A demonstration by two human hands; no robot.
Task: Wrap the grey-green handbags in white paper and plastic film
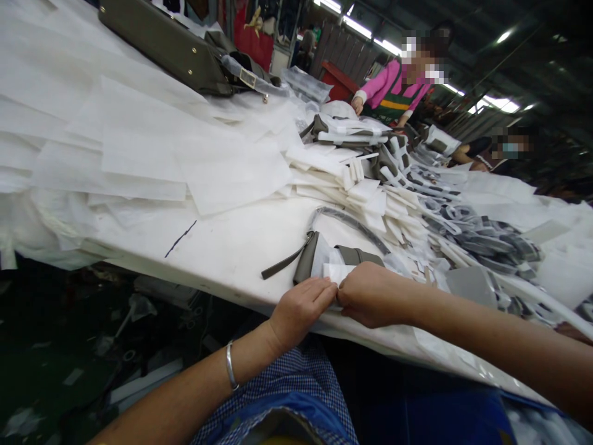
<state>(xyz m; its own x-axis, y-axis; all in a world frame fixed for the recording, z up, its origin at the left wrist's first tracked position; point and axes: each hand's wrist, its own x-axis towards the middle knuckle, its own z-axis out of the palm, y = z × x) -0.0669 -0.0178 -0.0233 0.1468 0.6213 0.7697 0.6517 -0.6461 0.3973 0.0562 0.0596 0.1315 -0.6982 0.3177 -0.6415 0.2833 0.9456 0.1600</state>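
The left hand (303, 310) lies at the near edge of the counter (231, 247), fingers close together and slightly bent, their tips against the white wrapping (337, 272) of a small olive bag (306, 262). The right hand (370, 295) meets it from the right, bent inward and narrow, knuckles up; its fingertips are tucked from sight, and whether either hand grips the wrapping cannot be told. The bag lies just beyond the hands, partly covered by them, with a loose dark strap (280, 266) to its left and a plastic-sleeved handle (354, 222) arching behind it.

The counter is white and bears a short dark line (180, 239) left of the bag. Overlapping white sheets (148, 142) spread over its left part, a larger olive bag (162, 40) beyond them. Behind the small bag lie stacked white strips (361, 188); to the right, a heap of grey-wrapped pieces (495, 244). Across the counter stand a person in pink sleeves (380, 83) and, farther right, another person (482, 151). Tube lights (356, 26) hang under a dark roof; scraps litter the floor (60, 364).
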